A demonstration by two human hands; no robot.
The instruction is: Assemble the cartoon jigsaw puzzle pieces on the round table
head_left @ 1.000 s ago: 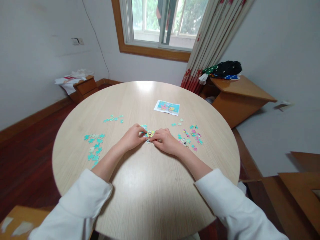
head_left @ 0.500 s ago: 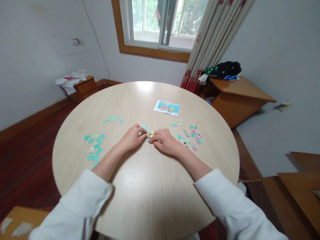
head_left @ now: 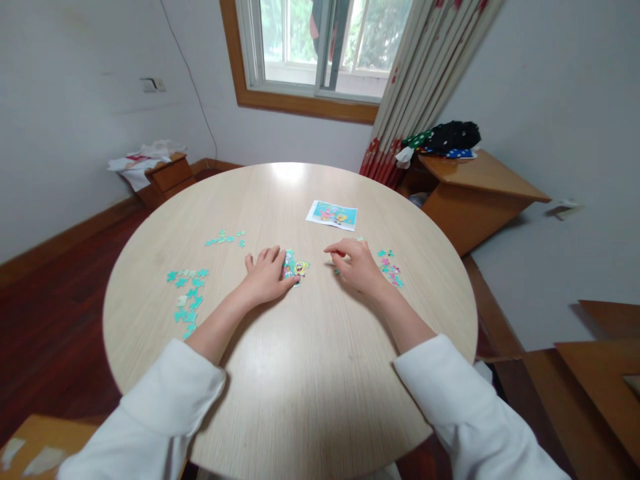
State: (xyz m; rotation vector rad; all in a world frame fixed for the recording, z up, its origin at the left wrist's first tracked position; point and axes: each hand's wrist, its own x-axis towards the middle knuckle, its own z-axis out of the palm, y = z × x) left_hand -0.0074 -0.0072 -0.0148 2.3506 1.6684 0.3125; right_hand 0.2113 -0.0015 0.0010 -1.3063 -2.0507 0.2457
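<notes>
On the round table (head_left: 310, 400), a puzzle patch (head_left: 301, 267) sits between two hands

Close to the middle of the frame, the left hand (head_left: 265, 275) has its fingers loose and spread, not gripping anything. Its thumb lies on the lower part of the patch, which sits just right of its fingers, so this is the nearer hand. The right hand (head_left: 358, 263) is farther off, with a gap between; from it, the patch lies left and a bit lower. Its thumb and pointing finger are close together, and I can't tell if they pinch a piece. What I see of the patch slants from upper left to lower right, but fingers may hide some of it, so I'm not sure.

Pink and green pieces (head_left: 392, 270) lie just right of the right hand. More green pieces (head_left: 189, 317) are at the left, with a few small pieces (head_left: 230, 238) above them. A picture card (head_left: 333, 215) lies past the hands.

The table is pale wood, shiny at the far end. At the top of the frame are a window (head_left: 273, 40) and a curtain (head_left: 425, 73). Clothes (head_left: 454, 137) sit on a brown cabinet (head_left: 493, 179) at the upper right.
</notes>
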